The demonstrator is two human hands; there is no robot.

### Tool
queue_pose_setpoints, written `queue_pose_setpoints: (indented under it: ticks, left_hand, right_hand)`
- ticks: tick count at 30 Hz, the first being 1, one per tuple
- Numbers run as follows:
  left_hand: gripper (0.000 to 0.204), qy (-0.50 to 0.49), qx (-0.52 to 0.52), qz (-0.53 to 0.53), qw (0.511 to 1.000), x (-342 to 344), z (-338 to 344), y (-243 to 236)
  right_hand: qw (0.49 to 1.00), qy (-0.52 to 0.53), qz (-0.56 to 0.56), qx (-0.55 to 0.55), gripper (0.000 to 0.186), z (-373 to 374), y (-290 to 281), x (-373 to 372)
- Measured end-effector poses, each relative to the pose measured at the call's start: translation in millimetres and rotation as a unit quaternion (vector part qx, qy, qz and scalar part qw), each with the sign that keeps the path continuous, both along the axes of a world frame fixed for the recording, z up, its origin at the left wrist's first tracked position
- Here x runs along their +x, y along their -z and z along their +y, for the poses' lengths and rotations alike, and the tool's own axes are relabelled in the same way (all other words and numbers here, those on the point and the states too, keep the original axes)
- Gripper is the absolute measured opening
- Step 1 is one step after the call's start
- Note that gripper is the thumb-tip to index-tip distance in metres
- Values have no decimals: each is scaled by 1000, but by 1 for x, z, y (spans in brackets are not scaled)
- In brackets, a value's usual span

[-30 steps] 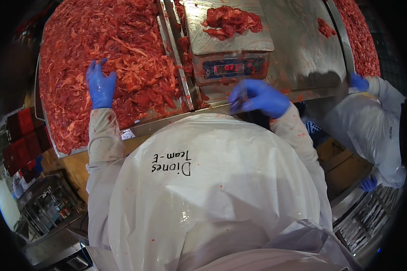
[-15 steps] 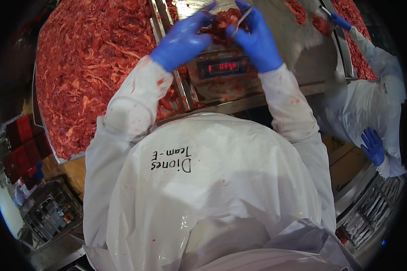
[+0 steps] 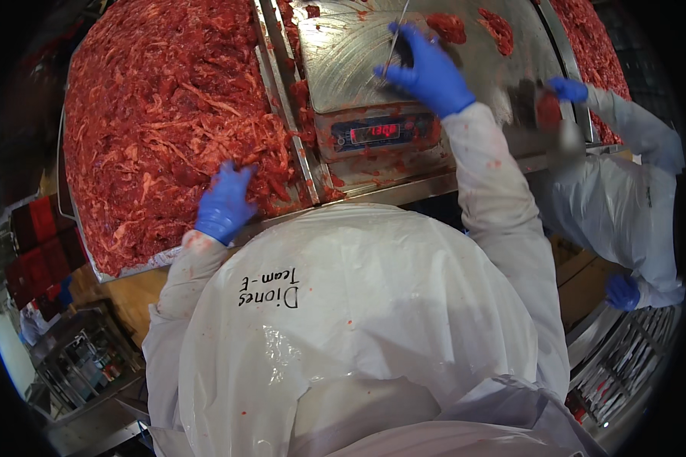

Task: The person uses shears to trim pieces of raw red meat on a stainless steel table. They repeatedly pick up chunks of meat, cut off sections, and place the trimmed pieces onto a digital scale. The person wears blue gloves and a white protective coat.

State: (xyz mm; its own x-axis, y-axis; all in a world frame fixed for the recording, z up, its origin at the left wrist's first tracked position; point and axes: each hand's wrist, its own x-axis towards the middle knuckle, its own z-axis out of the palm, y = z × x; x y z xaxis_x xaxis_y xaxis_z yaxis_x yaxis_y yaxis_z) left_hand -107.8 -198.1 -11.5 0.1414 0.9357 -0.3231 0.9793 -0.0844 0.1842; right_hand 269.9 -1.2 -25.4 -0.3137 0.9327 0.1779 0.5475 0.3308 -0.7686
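Observation:
My left hand [image 3: 225, 202], in a blue glove, is over the near right edge of a big heap of raw red meat strips [image 3: 152, 129]. Its fingers are stretched out, slightly blurred; whether they touch the meat I cannot tell. Above the steel weighing scale [image 3: 343, 57], my right hand [image 3: 428, 72], gloved in blue too, is closed around a thin metal tool [image 3: 393, 46] seen edge-on, its kind unclear. Bare metal shows on most of the scale's plate, with small red scraps. A lit red display [image 3: 375, 132] faces me at the scale's front.
Meat portions [image 3: 497, 32] lie on the steel table right of the scale. A metal divider [image 3: 293, 114] separates heap and scale. At the right, a co-worker's gloved hand [image 3: 568, 89] is beside another meat piece; their other hand [image 3: 623, 292] hangs lower. More meat [image 3: 587, 46] fills the far right.
Both hands were together over the scale with a clump of meat. The left has moved down-left to the heap; the clump is gone from between them. A meat portion now lies right of the scale.

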Motion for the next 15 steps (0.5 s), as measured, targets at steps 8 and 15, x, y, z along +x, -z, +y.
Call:
queue_pose_setpoints:
  ticks: [8,15]
  left_hand:
    - [29,12,92,-215,972,-20,40,7]
    - [37,14,-6,-568,823,93,122,-118]
  right_hand:
    - [973,-17,163,-164,68,-162,-4,3]
    - [973,120,102,-166,55,-193,68,52]
